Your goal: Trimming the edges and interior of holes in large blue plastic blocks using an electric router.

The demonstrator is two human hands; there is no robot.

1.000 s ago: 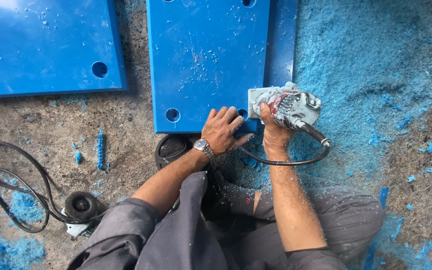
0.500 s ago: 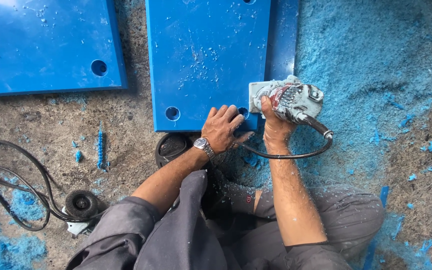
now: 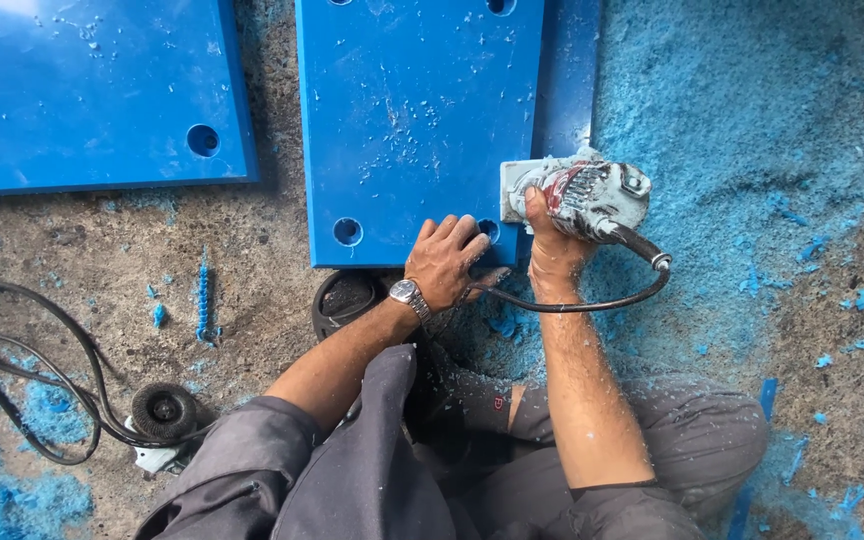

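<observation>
Concrete floor (image 3: 102,250), strewn with blue shavings (image 3: 752,130), carried two blue panels. From the head view, the right hand (image 3: 552,250) was wrapped shut around a dusty power tool (image 3: 582,195) at the near panel (image 3: 412,120)'s lower right corner, its body lying left-right, cable (image 3: 592,300) looping back. The left hand (image 3: 444,262) lay flat, fingers spread, pressing the panel's near edge. A second panel (image 3: 92,90) lay well apart left; black cable (image 3: 22,370) and a wheel (image 3: 164,408) sat lower left.

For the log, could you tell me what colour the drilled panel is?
Bright blue panel, clearest in the head view.
</observation>
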